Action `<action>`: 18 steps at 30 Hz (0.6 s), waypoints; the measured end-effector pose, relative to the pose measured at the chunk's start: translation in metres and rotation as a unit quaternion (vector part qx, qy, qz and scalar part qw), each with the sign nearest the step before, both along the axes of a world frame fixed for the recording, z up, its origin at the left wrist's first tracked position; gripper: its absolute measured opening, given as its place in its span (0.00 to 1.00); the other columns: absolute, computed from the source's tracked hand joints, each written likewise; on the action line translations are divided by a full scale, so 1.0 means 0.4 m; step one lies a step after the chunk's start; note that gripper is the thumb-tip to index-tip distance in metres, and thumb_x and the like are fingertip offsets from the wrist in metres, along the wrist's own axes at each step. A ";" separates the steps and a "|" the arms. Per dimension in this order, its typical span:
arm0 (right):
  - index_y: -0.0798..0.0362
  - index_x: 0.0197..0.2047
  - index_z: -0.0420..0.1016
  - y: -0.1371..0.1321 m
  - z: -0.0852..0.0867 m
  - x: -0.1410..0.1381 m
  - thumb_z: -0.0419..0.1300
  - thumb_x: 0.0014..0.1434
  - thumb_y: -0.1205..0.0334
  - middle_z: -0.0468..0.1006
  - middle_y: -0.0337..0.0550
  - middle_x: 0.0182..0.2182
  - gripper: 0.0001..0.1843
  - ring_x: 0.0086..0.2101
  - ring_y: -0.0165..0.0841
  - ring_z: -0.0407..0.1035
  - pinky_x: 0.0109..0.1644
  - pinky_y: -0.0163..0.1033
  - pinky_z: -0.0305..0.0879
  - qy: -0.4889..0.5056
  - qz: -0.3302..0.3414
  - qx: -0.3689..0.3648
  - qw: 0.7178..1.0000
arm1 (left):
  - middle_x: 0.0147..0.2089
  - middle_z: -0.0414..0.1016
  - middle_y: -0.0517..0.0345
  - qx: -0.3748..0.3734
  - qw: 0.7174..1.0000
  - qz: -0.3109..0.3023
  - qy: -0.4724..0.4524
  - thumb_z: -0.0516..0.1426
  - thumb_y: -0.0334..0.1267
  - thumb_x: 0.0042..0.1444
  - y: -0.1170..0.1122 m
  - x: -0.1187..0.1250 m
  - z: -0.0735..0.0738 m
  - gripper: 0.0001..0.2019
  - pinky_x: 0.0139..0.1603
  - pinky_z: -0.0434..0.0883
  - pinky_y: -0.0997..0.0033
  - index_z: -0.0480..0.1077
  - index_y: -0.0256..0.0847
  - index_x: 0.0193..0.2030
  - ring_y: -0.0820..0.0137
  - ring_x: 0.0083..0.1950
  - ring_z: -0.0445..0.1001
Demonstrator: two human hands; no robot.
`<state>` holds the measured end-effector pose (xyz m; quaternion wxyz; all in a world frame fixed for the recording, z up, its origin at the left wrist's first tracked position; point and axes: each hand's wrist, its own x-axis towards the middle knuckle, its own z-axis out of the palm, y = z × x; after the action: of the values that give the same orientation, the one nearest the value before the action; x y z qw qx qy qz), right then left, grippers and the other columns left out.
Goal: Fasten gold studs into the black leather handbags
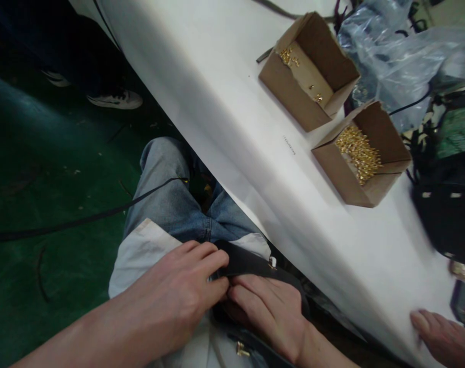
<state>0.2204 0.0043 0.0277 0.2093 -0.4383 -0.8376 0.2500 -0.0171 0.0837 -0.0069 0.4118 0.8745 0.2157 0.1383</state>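
Both of my hands are down in my lap, below the edge of the white table. My left hand lies with its fingers curled over the end of a black strap, pinching it. Knuckles up, my right hand meets it fingertip to fingertip, closed on the same strap. A small gold fitting sits on the strap near the table edge. Another gold fitting shows lower down by my right wrist. How much of the strap runs under my hands is hidden.
Two open cardboard boxes stand on the table: one holds a few gold pieces, the other a heap. A plastic bag and black goods lie at right. Another person's hand rests on the table. Shoes stand on the green floor; a cable crosses my knee.
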 end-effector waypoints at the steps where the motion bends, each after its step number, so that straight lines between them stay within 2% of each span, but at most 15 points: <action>1: 0.59 0.52 0.77 0.003 0.000 -0.001 0.57 0.79 0.72 0.86 0.50 0.42 0.06 0.39 0.35 0.83 0.41 0.37 0.76 -0.003 -0.005 0.007 1.000 | 0.56 0.80 0.54 0.000 1.000 0.005 0.008 0.58 0.23 0.60 0.002 0.003 0.007 0.13 0.49 0.68 0.52 0.76 0.44 0.46 0.56 0.52 0.75; 4: 0.59 0.53 0.76 0.004 -0.009 -0.006 0.58 0.78 0.72 0.85 0.49 0.40 0.06 0.37 0.34 0.82 0.40 0.37 0.74 -0.014 -0.029 0.030 0.999 | 0.52 0.80 0.54 -0.019 0.999 0.015 0.033 0.56 0.25 0.66 0.003 0.013 0.026 0.10 0.45 0.68 0.53 0.77 0.43 0.45 0.57 0.49 0.74; 6: 0.57 0.52 0.76 0.000 -0.017 -0.013 0.58 0.78 0.71 0.83 0.45 0.37 0.05 0.35 0.33 0.80 0.39 0.37 0.71 -0.029 -0.067 0.028 0.997 | 0.50 0.79 0.53 -0.028 0.998 0.020 0.052 0.56 0.27 0.69 0.000 0.019 0.032 0.10 0.43 0.69 0.52 0.78 0.43 0.45 0.56 0.48 0.74; 9: 0.53 0.49 0.74 0.000 -0.014 -0.028 0.57 0.78 0.69 0.79 0.41 0.34 0.05 0.31 0.32 0.75 0.36 0.39 0.67 -0.077 -0.137 0.009 0.988 | 0.48 0.78 0.50 -0.011 0.996 0.041 0.077 0.55 0.26 0.69 -0.005 0.027 0.030 0.13 0.42 0.70 0.50 0.79 0.43 0.49 0.53 0.47 0.75; 11: 0.52 0.48 0.74 0.007 0.002 -0.037 0.56 0.78 0.68 0.78 0.40 0.32 0.06 0.30 0.32 0.74 0.35 0.40 0.65 -0.114 -0.152 0.010 0.982 | 0.49 0.79 0.48 0.015 0.995 0.055 0.083 0.54 0.25 0.68 -0.005 0.034 0.027 0.15 0.42 0.71 0.50 0.79 0.42 0.52 0.52 0.47 0.75; 14: 0.53 0.47 0.76 0.022 0.033 -0.043 0.55 0.77 0.68 0.78 0.41 0.32 0.08 0.29 0.34 0.73 0.34 0.42 0.64 -0.178 -0.144 0.013 0.973 | 0.55 0.81 0.43 0.086 0.991 0.055 0.084 0.54 0.27 0.72 0.002 0.046 0.025 0.15 0.50 0.74 0.45 0.79 0.41 0.56 0.48 0.55 0.77; 18: 0.51 0.37 0.76 0.032 0.050 -0.040 0.50 0.79 0.65 0.76 0.43 0.31 0.18 0.27 0.35 0.69 0.31 0.44 0.59 -0.215 -0.133 0.012 0.967 | 0.66 0.78 0.36 0.188 0.978 0.029 0.082 0.55 0.36 0.77 0.017 0.048 0.032 0.15 0.64 0.70 0.36 0.77 0.38 0.64 0.40 0.69 0.71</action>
<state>0.2044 0.0172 0.0476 0.0613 -0.5866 -0.8001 0.1094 0.0022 0.0907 0.0058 0.2170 0.9379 0.2444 0.1164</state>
